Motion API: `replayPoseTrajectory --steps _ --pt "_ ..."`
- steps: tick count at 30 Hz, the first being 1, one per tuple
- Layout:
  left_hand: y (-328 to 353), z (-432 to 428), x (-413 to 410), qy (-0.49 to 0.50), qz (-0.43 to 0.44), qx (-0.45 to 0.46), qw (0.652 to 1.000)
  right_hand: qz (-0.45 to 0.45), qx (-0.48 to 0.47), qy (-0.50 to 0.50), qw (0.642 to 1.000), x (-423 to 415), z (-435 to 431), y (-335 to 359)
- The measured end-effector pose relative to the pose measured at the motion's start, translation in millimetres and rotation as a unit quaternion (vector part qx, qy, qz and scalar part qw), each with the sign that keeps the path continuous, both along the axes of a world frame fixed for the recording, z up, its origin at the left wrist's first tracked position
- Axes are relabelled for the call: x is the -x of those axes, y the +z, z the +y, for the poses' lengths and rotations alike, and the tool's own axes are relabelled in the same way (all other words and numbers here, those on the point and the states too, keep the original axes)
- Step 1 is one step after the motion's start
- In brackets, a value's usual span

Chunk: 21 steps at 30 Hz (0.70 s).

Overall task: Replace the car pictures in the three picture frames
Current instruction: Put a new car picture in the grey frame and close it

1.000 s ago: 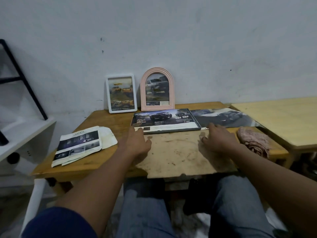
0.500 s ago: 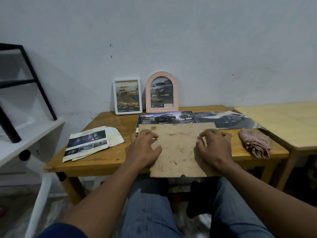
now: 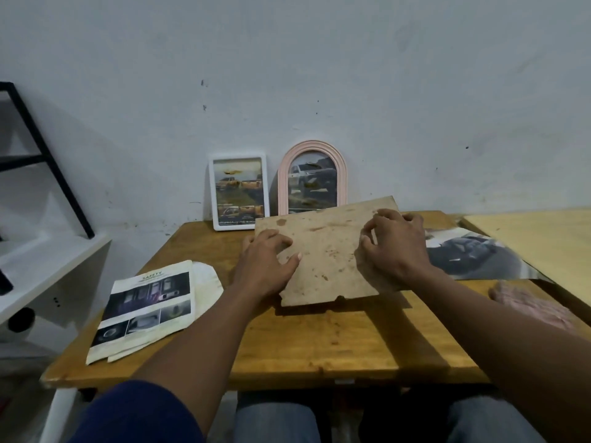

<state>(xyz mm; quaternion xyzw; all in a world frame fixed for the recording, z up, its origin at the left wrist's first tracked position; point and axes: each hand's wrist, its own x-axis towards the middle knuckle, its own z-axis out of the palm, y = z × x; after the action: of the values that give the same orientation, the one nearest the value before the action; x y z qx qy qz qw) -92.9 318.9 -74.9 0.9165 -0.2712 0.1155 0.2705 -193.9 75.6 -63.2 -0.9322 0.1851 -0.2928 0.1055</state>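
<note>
A brown, stained backing board [image 3: 326, 251] lies over the middle of the wooden table [image 3: 319, 343], covering the third frame beneath it. My left hand [image 3: 265, 263] rests flat on its left edge, thumb on top. My right hand [image 3: 396, 247] grips its right edge with curled fingers. A white rectangular frame [image 3: 238, 156] and a pink arched frame [image 3: 311, 144] lean on the wall behind, each holding a car picture. A loose dark car picture [image 3: 473, 257] lies at the right.
A safety brochure [image 3: 147, 308] with papers under it lies on the table's left. A pink cloth [image 3: 537, 308] sits at the right edge. A second pale table [image 3: 543, 241] adjoins on the right, a white shelf [image 3: 48, 266] with a black rack on the left.
Both hands have slid the backing board away from me, from the table's near edge onto the lying frame, which is now hidden. The view has tilted down.
</note>
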Motion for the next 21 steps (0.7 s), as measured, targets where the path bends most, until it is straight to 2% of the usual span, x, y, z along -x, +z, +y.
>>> replayPoseTrajectory --steps 6,11,15,21 --pt "-14.8 -18.7 -47.6 -0.009 0.071 -0.019 0.997 0.105 -0.059 0.018 0.993 -54.2 -24.0 -17.3" --pt "-22.6 -20.8 -62.6 -0.014 0.071 -0.064 0.995 0.169 -0.085 0.022 0.982 -68.0 -25.6 -33.3" --pt "-26.1 -19.8 -54.8 -0.026 0.065 -0.024 0.997 0.161 -0.064 0.017 0.985 -63.0 -23.8 -38.7" --pt "-28.4 -17.4 -50.5 0.016 0.046 0.016 0.999 0.150 -0.037 -0.023 0.988 -58.4 -19.0 -38.5"
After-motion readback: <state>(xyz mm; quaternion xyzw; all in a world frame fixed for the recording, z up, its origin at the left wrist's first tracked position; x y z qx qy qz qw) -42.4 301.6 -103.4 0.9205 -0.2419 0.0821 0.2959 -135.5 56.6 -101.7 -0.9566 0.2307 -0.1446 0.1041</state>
